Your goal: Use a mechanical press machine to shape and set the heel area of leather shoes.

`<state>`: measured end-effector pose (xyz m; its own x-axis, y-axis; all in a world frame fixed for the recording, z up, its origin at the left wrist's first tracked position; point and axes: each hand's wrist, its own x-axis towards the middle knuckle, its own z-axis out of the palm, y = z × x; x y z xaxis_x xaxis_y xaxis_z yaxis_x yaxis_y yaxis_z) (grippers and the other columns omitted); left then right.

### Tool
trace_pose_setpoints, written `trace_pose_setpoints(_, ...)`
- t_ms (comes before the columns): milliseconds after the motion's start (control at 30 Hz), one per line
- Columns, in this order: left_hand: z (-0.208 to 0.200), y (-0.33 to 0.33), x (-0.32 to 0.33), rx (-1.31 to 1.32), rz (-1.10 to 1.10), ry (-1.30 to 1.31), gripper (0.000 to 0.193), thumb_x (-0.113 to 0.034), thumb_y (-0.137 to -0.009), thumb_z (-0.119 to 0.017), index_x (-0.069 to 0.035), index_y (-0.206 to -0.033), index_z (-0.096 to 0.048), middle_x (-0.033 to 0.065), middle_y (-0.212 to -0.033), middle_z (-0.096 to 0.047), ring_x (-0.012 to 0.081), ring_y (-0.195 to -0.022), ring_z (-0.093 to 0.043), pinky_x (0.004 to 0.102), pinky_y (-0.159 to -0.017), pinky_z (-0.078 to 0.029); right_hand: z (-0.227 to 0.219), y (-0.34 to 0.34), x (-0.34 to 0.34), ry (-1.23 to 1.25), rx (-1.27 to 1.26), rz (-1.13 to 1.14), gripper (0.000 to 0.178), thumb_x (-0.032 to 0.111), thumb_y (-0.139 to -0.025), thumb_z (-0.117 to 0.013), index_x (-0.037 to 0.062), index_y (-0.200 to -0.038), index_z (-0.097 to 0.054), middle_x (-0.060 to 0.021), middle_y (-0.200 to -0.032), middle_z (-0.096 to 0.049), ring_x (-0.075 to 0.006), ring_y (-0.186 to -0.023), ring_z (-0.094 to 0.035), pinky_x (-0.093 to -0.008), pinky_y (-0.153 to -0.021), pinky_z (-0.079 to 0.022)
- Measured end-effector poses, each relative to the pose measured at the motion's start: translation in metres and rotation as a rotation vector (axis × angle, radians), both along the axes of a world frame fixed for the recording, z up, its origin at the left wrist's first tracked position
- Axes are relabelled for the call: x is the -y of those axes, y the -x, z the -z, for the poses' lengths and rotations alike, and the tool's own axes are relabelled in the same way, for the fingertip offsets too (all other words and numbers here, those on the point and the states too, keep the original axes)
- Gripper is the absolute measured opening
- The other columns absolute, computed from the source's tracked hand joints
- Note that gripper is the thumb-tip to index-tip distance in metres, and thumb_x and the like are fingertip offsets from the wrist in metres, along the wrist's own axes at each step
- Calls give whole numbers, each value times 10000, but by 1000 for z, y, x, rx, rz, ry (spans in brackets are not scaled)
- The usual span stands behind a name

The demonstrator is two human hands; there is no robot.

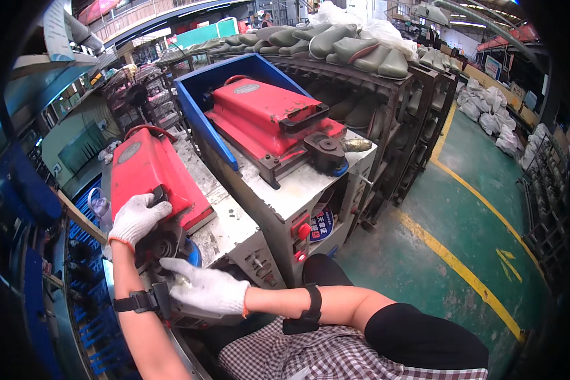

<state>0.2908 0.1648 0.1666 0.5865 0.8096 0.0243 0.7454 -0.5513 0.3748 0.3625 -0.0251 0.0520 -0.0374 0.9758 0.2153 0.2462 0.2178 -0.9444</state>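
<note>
My left hand (138, 220), in a white knit glove with an orange cuff edge, is closed around the black handle (159, 193) of the left red machine cover (147, 166). My right hand (210, 286), gloved the same way, reaches across to the front of that machine. Its fingers curl over a small brassy piece, mostly hidden under the glove. Between the two hands sit a dark round metal part (163, 246) and a blue-edged disc (193, 253).
A second red-covered machine (266, 117) in a blue tray stands to the right, with a red button (304, 231) on its front. Behind it, a rack (418, 95) carries several grey-green shoes (329, 41). White bags (487, 104) are piled beyond the yellow floor line (462, 272).
</note>
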Motion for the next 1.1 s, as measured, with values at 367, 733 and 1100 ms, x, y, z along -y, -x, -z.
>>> trace_pose_setpoints(367,-8,8,5,-26,108,-107,389,-364,-834,-689,-72,-1088,-733,174,-929,-742,334,-872,-731,392,-815,-544,0,25,-15,-140,429,-39,973,569,-947,-633,112,-1645,-132,-279,-1099,-710,-442,-937,-715,-493,-828,-562)
trace_pose_setpoints(733,-71,20,-28,206,196,-642,342,-189,-777,-692,-149,-1115,-727,157,-1031,-749,347,-986,-724,416,-870,-569,-50,-29,-25,-256,426,-165,410,318,-985,-598,150,-1357,-630,-184,-1123,-733,-374,-1027,-711,-458,-928,-561)
trace_pose_setpoints(1100,-101,32,-43,144,16,-1291,675,-268,-879,-763,-150,-1494,-508,146,-1424,-572,338,-1362,-492,542,-1218,-295,-78,-84,-208,120,766,156,853,543,-882,-642,77,-1562,-422,-304,-1497,-477,-440,-1359,-519,-453,-1131,-437)
